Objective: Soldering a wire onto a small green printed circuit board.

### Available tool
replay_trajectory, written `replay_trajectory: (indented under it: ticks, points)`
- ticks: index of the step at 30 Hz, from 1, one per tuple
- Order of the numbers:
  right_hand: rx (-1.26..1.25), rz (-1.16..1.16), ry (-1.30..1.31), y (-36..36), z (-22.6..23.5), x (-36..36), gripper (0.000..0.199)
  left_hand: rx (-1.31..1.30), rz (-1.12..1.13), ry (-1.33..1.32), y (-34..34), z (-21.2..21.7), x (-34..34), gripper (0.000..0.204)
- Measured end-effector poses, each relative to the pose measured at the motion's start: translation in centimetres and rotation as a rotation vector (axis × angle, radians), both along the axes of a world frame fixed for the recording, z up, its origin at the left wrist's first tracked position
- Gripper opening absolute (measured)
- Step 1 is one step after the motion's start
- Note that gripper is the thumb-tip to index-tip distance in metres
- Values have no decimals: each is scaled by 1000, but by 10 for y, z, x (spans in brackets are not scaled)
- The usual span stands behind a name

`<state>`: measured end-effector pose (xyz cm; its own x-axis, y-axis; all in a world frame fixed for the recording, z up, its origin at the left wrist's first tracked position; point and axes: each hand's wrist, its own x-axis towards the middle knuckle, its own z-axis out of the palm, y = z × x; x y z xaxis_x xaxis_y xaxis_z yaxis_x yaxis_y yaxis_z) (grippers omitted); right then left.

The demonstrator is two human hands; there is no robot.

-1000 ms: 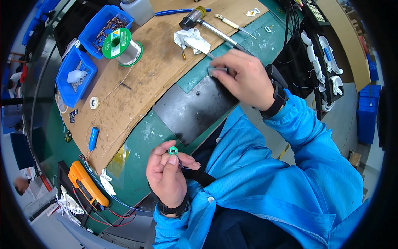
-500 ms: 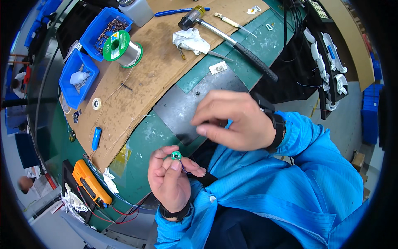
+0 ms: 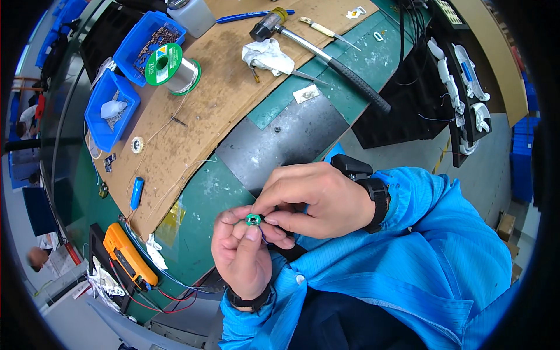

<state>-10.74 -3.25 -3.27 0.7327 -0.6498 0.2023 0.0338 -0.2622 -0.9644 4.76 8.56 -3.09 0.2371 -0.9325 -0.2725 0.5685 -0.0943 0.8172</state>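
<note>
Between the thumb and fingers of my left hand sits a small round green part with a dark opening in its middle. A thin dark wire trails below it along my fingers. My right hand is right beside the part, its thumb and index finger brought together at the part's edge. What those fingertips pinch, if anything, is too small to make out. Beyond the hands lies a dark metal plate with a small black piece on it.
Cardboard covers part of the green bench mat. On it are a solder wire spool, two blue bins of small parts and a hammer near a white cloth. An orange multimeter lies to the left.
My right hand has come down and left from above the plate to the green part, its fingers closing together. My left hand has shifted slightly right, still holding the part.
</note>
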Motion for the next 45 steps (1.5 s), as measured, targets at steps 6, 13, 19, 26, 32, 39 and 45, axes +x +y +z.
replay_trajectory:
  ticks: [6,13,19,26,32,39,45]
  points:
    - [-11,-2,-21,0,-1,0,26,-15,0,-69,0,0,-1,26]
    - [-20,-10,-27,-1,-2,1,25,-17,-13,-52,-2,-2,0,27]
    - [17,60,36,-11,0,0,33,-13,-60,42,-2,-8,6,34]
    - [-172,268,62,-39,-1,-7,35,148,-112,-43,-5,1,9,39]
    - [-272,-101,103,-70,25,-31,28,357,-113,-805,24,58,55,14]
    - [-449,-96,159,-61,-8,-14,22,12,-111,-1670,-2,59,113,14]
    - [-494,-131,192,-50,-29,-6,22,53,-114,-1793,2,17,112,19]
